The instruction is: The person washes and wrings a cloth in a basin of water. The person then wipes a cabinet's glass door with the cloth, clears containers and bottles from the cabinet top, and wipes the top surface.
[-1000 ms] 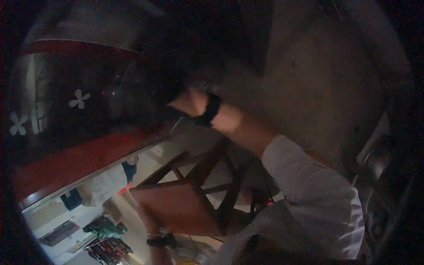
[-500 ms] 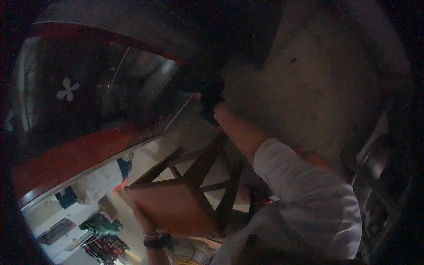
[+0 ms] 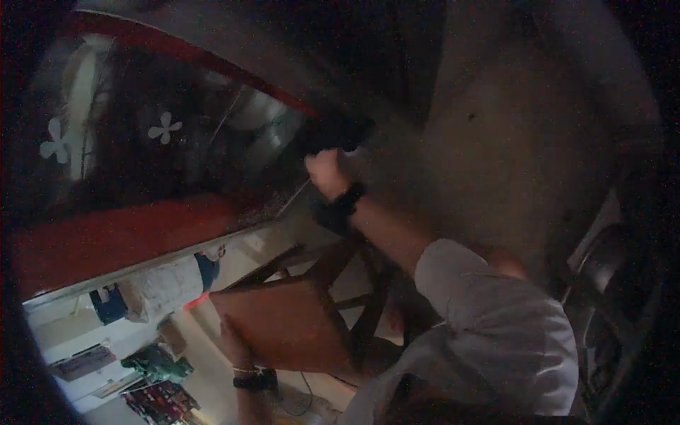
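My left hand (image 3: pixel 238 348), with a dark band at the wrist, is closed on the left edge of a brown wooden stool (image 3: pixel 283 326). The stool's flat seat faces me, its dark legs and crossbars running away toward the upper right. Farther up, my right hand (image 3: pixel 327 173) is closed in a fist beside a dark shape and a small pale patch. Whatever it holds is too dark to make out. A black band (image 3: pixel 340 207) wraps the right wrist, and a light sleeve (image 3: pixel 489 312) covers the upper arm.
A red-framed panel (image 3: pixel 134 230) with dark glass and pale four-petal shapes fills the upper left. Below it lie a white sack (image 3: pixel 166 287), green crumpled material (image 3: pixel 156 363) and patterned cloth (image 3: pixel 161 405). A pale brown surface (image 3: pixel 510 163) rises at right. The light is dim.
My right hand has come out of the dark and now shows as a fist. The view has shifted slightly, bringing another petal shape into sight. My left hand keeps its place on the stool.
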`<action>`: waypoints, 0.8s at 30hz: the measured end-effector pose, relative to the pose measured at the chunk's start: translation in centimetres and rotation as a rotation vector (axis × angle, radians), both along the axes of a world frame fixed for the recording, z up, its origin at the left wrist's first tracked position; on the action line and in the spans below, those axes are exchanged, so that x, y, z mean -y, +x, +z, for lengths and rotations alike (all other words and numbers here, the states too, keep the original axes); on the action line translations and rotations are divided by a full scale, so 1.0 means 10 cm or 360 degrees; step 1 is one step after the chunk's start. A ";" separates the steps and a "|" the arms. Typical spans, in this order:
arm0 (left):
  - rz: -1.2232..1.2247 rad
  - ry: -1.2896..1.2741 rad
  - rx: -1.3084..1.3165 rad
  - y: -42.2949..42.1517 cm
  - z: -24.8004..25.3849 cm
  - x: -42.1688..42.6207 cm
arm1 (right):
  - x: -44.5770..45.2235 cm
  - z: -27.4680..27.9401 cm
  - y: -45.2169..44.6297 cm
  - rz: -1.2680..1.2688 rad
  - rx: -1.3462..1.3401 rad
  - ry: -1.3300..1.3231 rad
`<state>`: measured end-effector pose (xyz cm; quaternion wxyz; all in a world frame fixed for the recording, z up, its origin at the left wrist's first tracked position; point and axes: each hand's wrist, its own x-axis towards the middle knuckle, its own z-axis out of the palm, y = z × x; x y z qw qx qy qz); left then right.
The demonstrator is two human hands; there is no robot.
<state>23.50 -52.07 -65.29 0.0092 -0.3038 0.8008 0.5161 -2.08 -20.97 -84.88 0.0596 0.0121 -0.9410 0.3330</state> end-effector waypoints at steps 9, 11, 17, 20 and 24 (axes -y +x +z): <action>0.0171 0.0083 -0.0185 0.00 -0.19 0.06 | -0.63 -0.01 0.03 -0.0100 0.0063 -0.0995; 0.0172 0.0093 -0.0170 0.03 -0.28 0.20 | -0.94 1.29 0.09 -0.0398 0.0138 -0.1818; 0.0146 0.0043 -0.0064 0.01 -0.25 0.21 | -0.88 2.66 -0.52 0.0066 -0.1644 -0.1312; 0.0102 0.0037 -0.0028 -0.03 -0.16 0.09 | -0.69 2.64 -0.76 -0.0070 -0.2142 -0.0875; 0.0246 0.0316 -0.0113 -0.11 0.03 -0.26 | -0.61 1.95 -0.69 -0.0111 -0.1742 -0.0430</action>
